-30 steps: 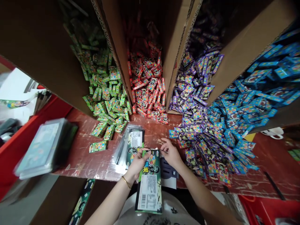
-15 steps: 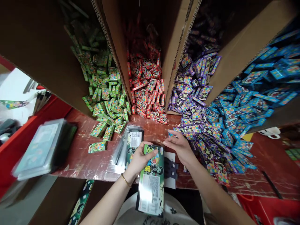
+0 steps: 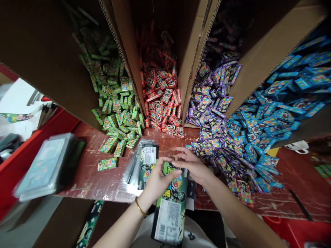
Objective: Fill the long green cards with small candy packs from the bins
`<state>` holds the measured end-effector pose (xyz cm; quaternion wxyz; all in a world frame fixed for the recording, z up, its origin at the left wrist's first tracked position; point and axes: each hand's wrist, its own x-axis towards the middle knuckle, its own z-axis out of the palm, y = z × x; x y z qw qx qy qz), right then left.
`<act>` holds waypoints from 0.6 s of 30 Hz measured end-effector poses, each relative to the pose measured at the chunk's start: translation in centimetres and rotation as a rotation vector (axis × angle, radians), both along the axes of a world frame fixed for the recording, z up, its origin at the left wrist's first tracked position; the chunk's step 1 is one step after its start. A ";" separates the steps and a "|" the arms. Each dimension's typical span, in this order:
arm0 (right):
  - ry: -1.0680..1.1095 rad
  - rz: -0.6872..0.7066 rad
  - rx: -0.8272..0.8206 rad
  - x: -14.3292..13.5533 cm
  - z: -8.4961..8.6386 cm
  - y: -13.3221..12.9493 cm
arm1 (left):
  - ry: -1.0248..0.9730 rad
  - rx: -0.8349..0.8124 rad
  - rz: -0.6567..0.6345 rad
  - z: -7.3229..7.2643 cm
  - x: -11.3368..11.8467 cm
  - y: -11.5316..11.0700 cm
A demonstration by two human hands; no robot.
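Observation:
Near the table's front edge, my left hand [image 3: 163,175] grips the upper left part of a green and black printed packet [image 3: 171,206], thumb across its front. My right hand [image 3: 190,164] touches the packet's top right corner, its fingers bent and close to my left fingers; whether they pinch it is hard to tell. Left of the packet lies a stack of similar clear-edged packets [image 3: 149,155]. A dark cut-out card on white [image 3: 190,196] is partly hidden behind the held packet and my right hand.
Cardboard bins [image 3: 192,62] hold green boxes [image 3: 124,117], red boxes [image 3: 165,103], purple boxes [image 3: 214,103] and blue boxes [image 3: 266,117], some spilling onto the red table [image 3: 90,172]. Clear-sleeved packets [image 3: 43,165] are stacked at left. A white cup handle [image 3: 301,147] shows at right.
My right hand has moved left and down onto the top of the packet. The packet and my left hand have shifted slightly right and down.

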<state>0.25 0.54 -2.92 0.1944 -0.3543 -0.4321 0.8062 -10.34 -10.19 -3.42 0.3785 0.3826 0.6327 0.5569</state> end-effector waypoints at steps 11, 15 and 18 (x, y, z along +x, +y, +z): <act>-0.016 0.187 0.105 4.6 -0.6 -2.6 | -0.378 0.180 0.561 -0.9 -3.3 0.5; -0.336 0.152 0.592 8.5 3.7 -3.3 | 0.439 0.293 0.291 2.6 -3.5 -1.2; -0.355 0.229 0.738 8.6 6.7 -2.1 | 0.699 0.180 -0.322 4.9 -1.9 -2.0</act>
